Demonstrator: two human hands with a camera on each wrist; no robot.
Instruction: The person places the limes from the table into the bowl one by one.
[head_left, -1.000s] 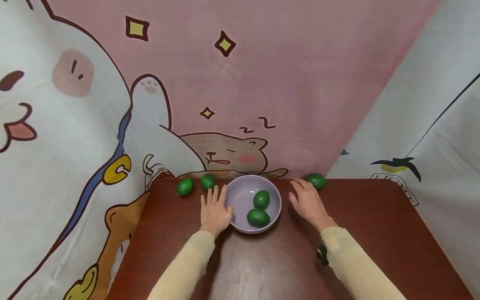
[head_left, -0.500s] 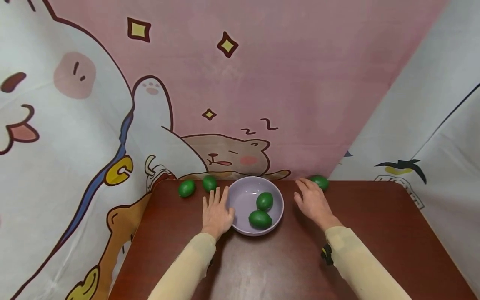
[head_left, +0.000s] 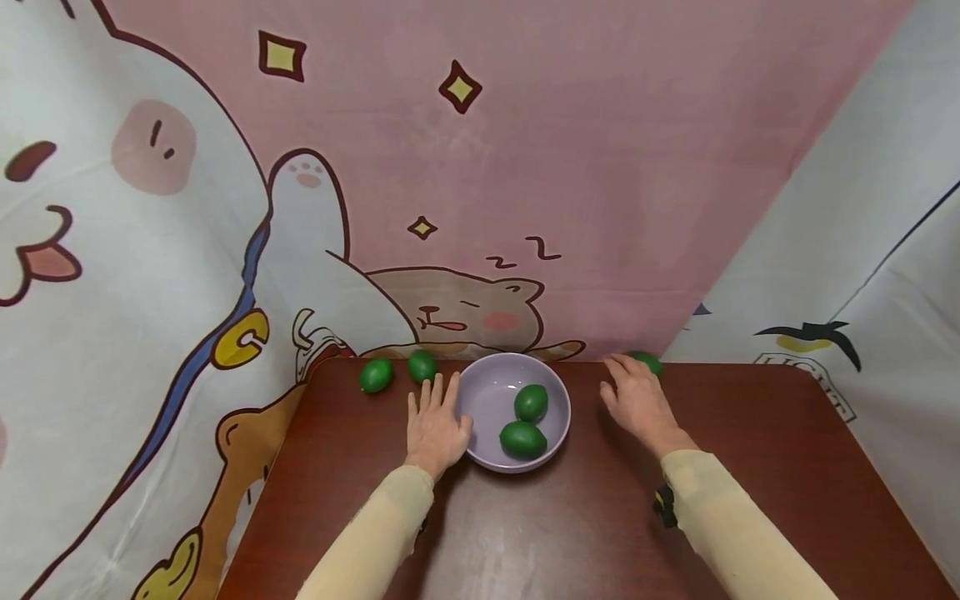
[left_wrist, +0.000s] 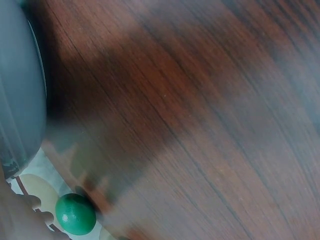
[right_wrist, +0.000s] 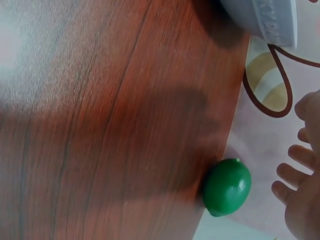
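Observation:
A lilac bowl stands on the table with two green limes inside, a rear lime and a front lime. Its left rim meets my left hand, whose fingers are spread and straight. My right hand hovers just in front of the right lime by the back edge and partly hides it from the head camera. In the right wrist view a gap shows between that lime and my fingers. Neither hand holds anything.
Two more limes, an outer one and an inner one, lie along the back edge, left of the bowl. Behind the brown wooden table hangs a cartoon-printed cloth, close to its back edge.
My right hand has moved a little to the right, covering more of the lime behind it. The left hand stays at the bowl's rim. The head view has shifted slightly.

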